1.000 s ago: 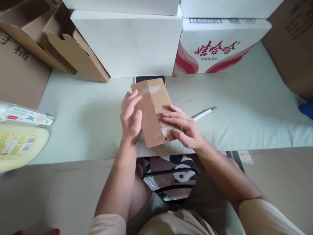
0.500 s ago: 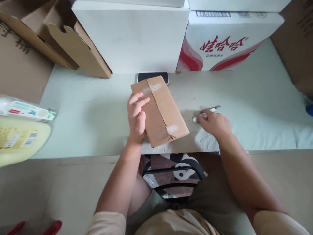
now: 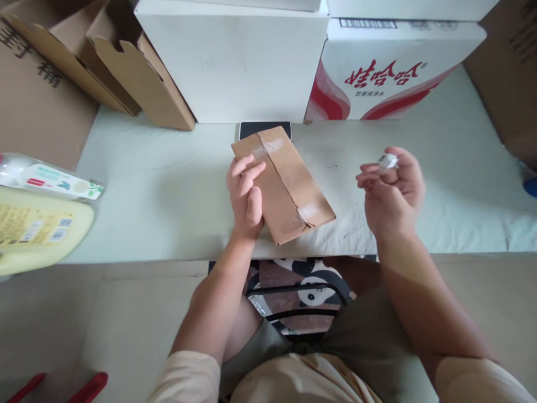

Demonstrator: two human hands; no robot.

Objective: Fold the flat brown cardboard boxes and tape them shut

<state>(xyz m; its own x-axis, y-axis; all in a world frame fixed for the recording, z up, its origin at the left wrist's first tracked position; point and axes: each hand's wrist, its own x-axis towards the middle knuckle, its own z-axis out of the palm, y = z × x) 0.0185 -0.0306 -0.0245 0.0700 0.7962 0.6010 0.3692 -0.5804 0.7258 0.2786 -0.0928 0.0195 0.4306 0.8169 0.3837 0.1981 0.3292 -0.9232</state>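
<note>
One taped carton (image 3: 289, 187). Two hands (image 3: 245, 198) flanking it. Right of carton: one knife (image 3: 388, 162). Left: two bottles (image 3: 46, 228). Behind: one dark-screened phone (image 3: 265, 130), at least four white boxes (image 3: 232, 67).

A pale green cloth-covered worktop (image 3: 176, 210) before me, white cartons (image 3: 230, 67) stacked along its back, brown boxes (image 3: 46, 123) at both its ends, pale floor (image 3: 134, 313) below its front edge, soft light across it.

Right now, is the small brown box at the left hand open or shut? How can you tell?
Shut: the small brown box has its flaps lying flat, meeting along the seam, tape near each end.
</note>
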